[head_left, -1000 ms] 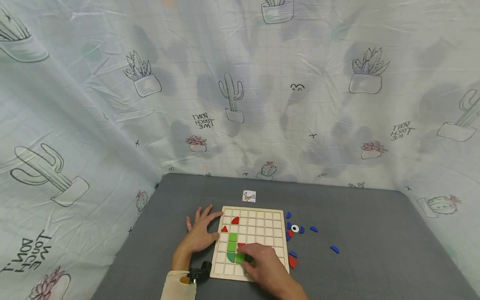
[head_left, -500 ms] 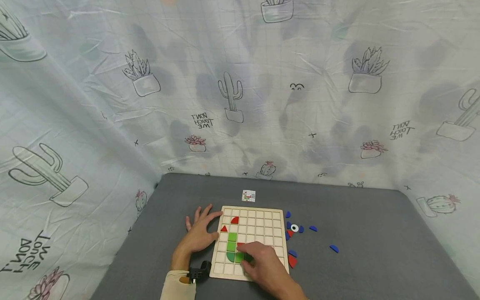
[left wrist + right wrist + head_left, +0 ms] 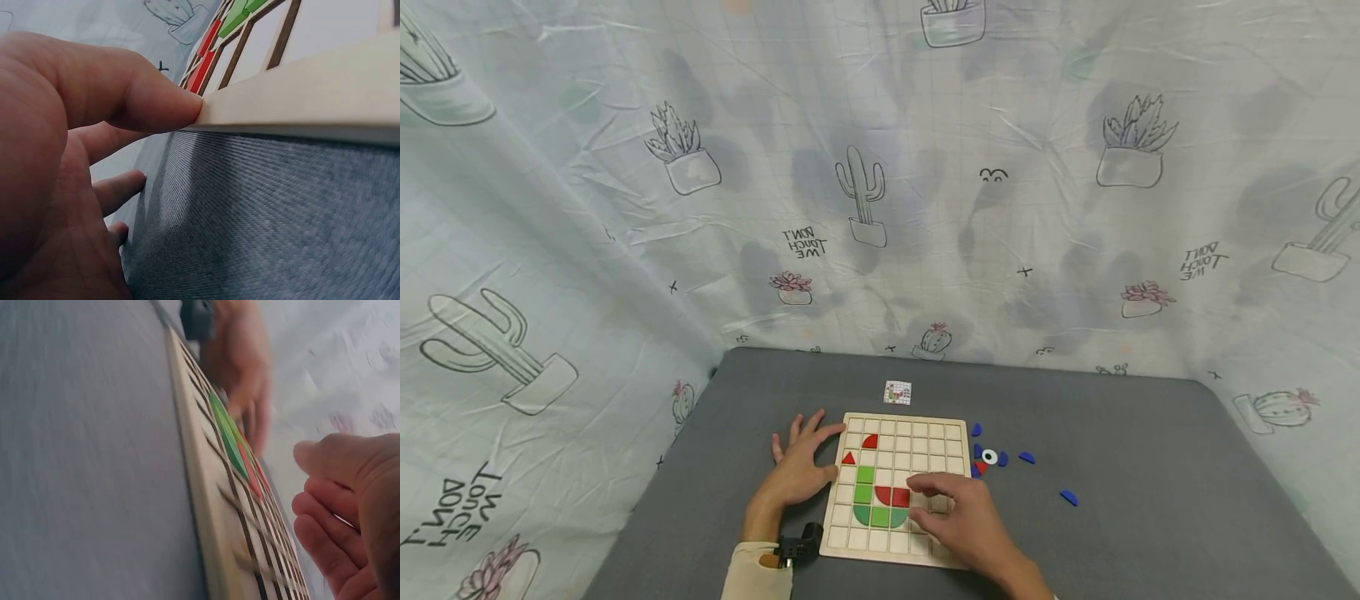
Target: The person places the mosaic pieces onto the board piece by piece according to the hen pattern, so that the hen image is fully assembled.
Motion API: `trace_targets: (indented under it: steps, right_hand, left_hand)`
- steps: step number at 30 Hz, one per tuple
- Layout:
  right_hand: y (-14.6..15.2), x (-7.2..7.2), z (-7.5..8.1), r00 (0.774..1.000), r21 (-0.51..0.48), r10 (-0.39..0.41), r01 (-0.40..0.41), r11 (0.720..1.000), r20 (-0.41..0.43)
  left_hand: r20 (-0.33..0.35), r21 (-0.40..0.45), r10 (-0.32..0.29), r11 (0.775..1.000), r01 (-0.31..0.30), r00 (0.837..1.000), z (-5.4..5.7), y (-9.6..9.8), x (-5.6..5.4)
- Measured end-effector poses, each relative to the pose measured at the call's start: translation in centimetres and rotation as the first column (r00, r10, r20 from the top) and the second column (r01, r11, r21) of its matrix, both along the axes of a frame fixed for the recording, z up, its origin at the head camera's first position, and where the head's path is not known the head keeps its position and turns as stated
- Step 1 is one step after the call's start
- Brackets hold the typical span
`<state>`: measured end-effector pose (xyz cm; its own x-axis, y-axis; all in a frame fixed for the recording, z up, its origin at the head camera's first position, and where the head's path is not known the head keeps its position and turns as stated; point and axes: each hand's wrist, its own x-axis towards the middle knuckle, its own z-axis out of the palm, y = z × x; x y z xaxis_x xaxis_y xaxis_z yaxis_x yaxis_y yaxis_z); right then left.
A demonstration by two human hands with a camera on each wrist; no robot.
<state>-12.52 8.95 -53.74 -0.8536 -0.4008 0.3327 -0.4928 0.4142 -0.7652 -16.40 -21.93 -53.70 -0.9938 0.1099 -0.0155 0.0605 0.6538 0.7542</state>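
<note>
A wooden grid board (image 3: 857, 555) lies on the grey table. My left hand (image 3: 801, 471) is at its left edge, fingers spread; in the left wrist view the thumb (image 3: 162, 106) touches the rim. Over the right part of the board hovers my right hand (image 3: 962, 512), thumb and fingers apart, holding nothing. Just left of its fingertips are a red square (image 3: 900, 497) and a red rounded piece (image 3: 882, 494). Below them, a light green square (image 3: 880, 517) sits between two dark green rounded pieces (image 3: 898, 517). Two more green squares (image 3: 865, 475) form a column. A red triangle (image 3: 848, 458) and red quarter-round (image 3: 871, 442) sit higher.
Right of the board lie several blue half-rounds (image 3: 1027, 458), a white ring with a dark centre (image 3: 990, 457) and a red piece (image 3: 981, 468). One blue half-round (image 3: 1069, 498) lies farther right. A small printed card (image 3: 898, 392) is behind the board, before a patterned curtain (image 3: 925, 208).
My right hand has drawn back to the right from the pieces, uncovering the red square and the right dark green rounded piece. My left hand has stayed at the board's edge.
</note>
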Motion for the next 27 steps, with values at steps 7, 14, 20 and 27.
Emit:
trace_targets:
  steps: [7,14,20,27]
  right_hand:
    - [4.5,-1.1,0.1,0.986,-0.045,-0.125,0.131,0.99,0.113]
    - [8.6,-1.8,-0.2,0.975,-0.056,-0.197,0.203,0.977,0.108]
    - [11.0,-2.0,-0.7,0.967,-0.045,-0.246,0.249,0.967,0.06]
    - [12.0,-2.2,-0.9,0.959,0.02,-0.28,0.28,0.96,0.032]
  left_hand:
    - [-0.003,-0.004,0.003,1.0,-0.003,1.0,-0.1,0.0,-0.1]
    - [0.001,-0.004,0.007,1.0,-0.006,1.0,0.0,0.1,0.1]
    - [0.0,0.0,0.008,1.0,-0.008,1.0,0.1,0.1,0.2]
    - [-0.003,-0.003,0.014,1.0,-0.014,1.0,0.2,0.2,0.2]
